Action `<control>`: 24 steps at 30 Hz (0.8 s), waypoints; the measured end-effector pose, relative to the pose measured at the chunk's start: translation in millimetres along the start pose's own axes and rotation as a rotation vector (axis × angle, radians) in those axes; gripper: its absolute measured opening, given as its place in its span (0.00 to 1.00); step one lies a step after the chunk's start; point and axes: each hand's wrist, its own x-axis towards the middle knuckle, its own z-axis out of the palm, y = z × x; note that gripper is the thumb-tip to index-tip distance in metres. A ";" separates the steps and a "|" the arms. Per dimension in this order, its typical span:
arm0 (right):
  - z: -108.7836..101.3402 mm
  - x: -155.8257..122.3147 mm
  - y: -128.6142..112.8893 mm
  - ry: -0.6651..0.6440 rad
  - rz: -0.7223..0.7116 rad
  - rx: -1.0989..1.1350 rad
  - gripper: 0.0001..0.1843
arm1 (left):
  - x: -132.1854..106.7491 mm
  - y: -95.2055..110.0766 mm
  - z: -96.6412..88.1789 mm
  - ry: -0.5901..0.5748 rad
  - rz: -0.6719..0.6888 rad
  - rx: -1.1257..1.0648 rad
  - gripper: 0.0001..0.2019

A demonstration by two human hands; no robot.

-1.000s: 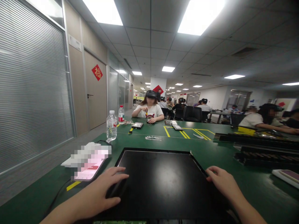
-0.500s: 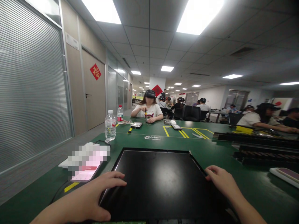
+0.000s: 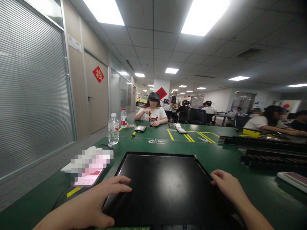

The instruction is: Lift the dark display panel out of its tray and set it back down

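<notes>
A flat black display panel (image 3: 165, 188) with a thin dark frame lies on the green table in front of me. Green circuit board shows in a strip under its near edge. Over the panel's left edge reaches my left hand (image 3: 98, 198), fingers stretched out and thumb spread wide, the fingertips at the screen surface. My right hand (image 3: 226, 183) is at the right edge, its fingers curled closed around the frame; the fingertips are partly hidden.
Left of the panel lie a lit phone (image 3: 90, 177) and a white packet (image 3: 83, 158). Water bottles (image 3: 113, 129) stand beyond. Across the green table (image 3: 134, 145) a person handles a small item near a hard drive (image 3: 140, 128). Dark metal strips (image 3: 263, 159) and a pale phone (image 3: 294, 180) are right.
My left hand has shifted very slightly to the right at the panel's edge. The right hand and the panel look unmoved.
</notes>
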 end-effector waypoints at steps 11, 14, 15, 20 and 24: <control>3.1 1.9 0.2 0.012 -0.014 0.029 0.16 | 2.0 -6.6 1.7 0.050 -0.019 -0.031 0.31; 3.4 2.9 0.0 0.017 -0.019 0.037 0.16 | 10.2 -9.3 4.1 0.173 -0.084 0.022 0.24; 3.2 3.0 0.0 0.017 -0.019 0.037 0.16 | 13.3 -10.9 5.1 0.220 -0.116 0.058 0.22; 1.5 2.1 1.4 0.007 -0.021 0.026 0.16 | 24.1 -19.5 11.5 0.318 -0.229 0.242 0.19; 1.3 1.7 3.5 0.018 -0.030 0.023 0.16 | 26.9 -19.7 15.4 0.317 -0.228 0.267 0.18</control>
